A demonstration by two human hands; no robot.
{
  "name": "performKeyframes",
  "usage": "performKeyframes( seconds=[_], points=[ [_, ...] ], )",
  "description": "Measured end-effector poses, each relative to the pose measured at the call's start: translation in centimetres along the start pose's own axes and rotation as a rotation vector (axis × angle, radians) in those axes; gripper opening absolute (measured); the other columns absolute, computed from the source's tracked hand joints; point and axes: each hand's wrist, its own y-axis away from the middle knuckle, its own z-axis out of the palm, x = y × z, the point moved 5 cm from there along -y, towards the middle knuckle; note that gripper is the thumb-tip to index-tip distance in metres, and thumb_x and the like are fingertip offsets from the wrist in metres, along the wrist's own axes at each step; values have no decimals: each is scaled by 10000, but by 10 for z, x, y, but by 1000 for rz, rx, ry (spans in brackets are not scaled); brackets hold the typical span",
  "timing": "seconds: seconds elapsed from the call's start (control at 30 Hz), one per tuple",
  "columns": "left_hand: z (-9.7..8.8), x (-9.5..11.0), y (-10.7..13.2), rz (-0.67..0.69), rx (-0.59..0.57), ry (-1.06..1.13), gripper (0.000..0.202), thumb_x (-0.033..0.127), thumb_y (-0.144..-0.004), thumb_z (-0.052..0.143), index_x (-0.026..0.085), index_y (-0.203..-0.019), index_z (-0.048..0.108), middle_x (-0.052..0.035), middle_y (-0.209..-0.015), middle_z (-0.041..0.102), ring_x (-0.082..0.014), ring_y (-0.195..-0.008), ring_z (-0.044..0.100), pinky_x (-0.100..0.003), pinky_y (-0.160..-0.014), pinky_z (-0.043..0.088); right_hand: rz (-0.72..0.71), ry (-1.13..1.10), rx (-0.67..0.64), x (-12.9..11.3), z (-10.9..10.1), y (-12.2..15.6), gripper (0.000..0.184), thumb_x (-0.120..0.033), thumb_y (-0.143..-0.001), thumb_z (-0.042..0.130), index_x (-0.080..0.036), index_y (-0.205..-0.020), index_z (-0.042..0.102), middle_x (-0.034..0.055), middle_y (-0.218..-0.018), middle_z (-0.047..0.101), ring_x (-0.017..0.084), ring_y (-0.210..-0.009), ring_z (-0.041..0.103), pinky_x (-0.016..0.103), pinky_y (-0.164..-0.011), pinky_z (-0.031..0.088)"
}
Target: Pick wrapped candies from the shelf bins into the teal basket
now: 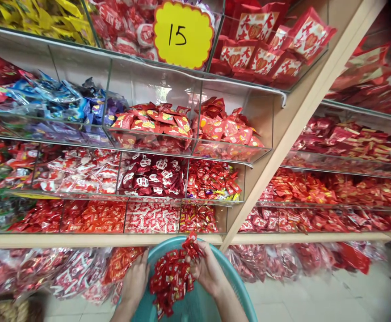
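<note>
A round teal plastic basket [230, 268] is in front of me at the bottom of the view. Inside it lies a heap of small red wrapped candies [171, 279]. My left hand [136, 277] is at the basket's left rim, closed on the edge; its fingertips are partly hidden. Over the right side of the heap, my right hand [208, 268] is closed around a few red wrapped candies, their wrappers poking up past the fingers.
Ahead rise shelves of clear bins with wrapped sweets, among them small red candies [212, 179] low down. A yellow price card [183, 35] reads 15. A slanting wooden upright [294, 129] divides the shelving. Filled plastic bags [81, 273] sit beneath, above a tiled floor [316, 299].
</note>
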Motion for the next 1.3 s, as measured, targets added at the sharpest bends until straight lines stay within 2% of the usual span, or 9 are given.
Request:
performKeyframes(
  seconds=[0.13,0.23,0.33,0.43,0.53,0.7,0.97,1.13,1.3],
  points=[
    [-2,1,1,4,17,1,526,225,-919,194,107,-1404,359,-174,-1353,543,-233,-1162,591,-369,-981,473,56,2,83,19,-20,-10,271,-391,-776,659,-126,-825,640,-1,-647,656,78,-516,592,124,-410,418],
    [0,0,0,5,19,5,529,242,-921,191,110,-1405,359,-174,-1356,541,-238,-1183,577,-371,-989,468,65,28,204,29,-41,-17,221,-340,-805,641,-120,-823,640,7,-665,669,69,-488,586,118,-396,414],
    [0,0,0,7,20,0,528,245,-921,192,113,-1403,364,-170,-1360,538,-240,-1174,583,-367,-978,474,56,90,315,34,-62,-24,215,-320,-844,593,-114,-820,647,44,-724,697,69,-483,584,122,-383,408],
    [-1,1,1,14,23,-2,529,237,-921,187,105,-1404,358,-171,-1361,537,-230,-1169,585,-352,-973,475,45,134,373,35,-74,-30,233,-304,-871,549,-105,-805,651,67,-737,707,75,-489,586,130,-384,417],
    [0,0,2,2,12,5,530,238,-921,186,113,-1409,350,-174,-1362,535,-235,-1129,610,-362,-944,491,82,134,395,39,-75,-37,244,-290,-881,527,-101,-781,644,71,-707,701,84,-491,591,134,-381,415],
    [0,1,4,-13,24,7,519,240,-922,191,141,-1400,366,-165,-1346,550,-228,-1089,631,-362,-913,499,213,50,364,52,-60,-56,257,-282,-900,489,-101,-774,619,64,-641,674,90,-494,602,131,-413,436],
    [-1,0,4,-27,-5,8,515,243,-920,204,146,-1403,356,-162,-1361,536,-222,-1089,630,-335,-884,504,204,-30,423,53,-50,-84,187,-239,-882,485,-123,-771,581,61,-652,665,118,-592,648,157,-508,511],
    [1,-1,3,-25,-3,12,516,251,-921,205,148,-1404,354,-162,-1349,544,-218,-1081,632,-333,-889,500,177,-18,420,51,-52,-80,135,-235,-848,520,-131,-789,582,71,-690,686,127,-622,652,173,-522,522],
    [0,-1,3,-20,-29,28,534,245,-918,182,116,-1411,341,-168,-1361,532,-242,-1114,610,-360,-920,487,118,27,393,47,-61,-61,89,-227,-782,586,-139,-776,587,53,-698,686,128,-630,654,178,-545,524]
  ],
)
